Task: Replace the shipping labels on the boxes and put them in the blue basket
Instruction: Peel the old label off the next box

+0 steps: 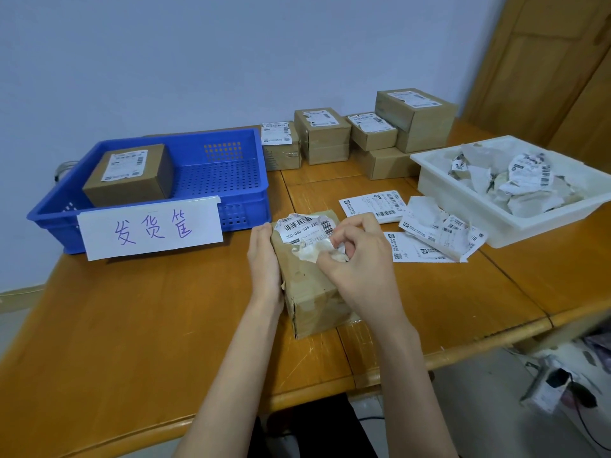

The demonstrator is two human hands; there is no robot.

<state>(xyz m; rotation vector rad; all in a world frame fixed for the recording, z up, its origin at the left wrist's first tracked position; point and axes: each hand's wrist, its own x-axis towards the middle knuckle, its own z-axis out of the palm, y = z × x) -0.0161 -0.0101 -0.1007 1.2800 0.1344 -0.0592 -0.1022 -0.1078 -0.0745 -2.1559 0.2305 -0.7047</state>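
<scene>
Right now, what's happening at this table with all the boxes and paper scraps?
A person is peeling an old shipping label off a cardboard box on the table. The left hand steadies the box's side while the right hand pinches the torn label. One labelled box already sits in the blue basket. More boxes wait at the back, and torn labels fill the white tray.

Seven cardboard boxes, one blue basket, one white tray, two hands
</scene>
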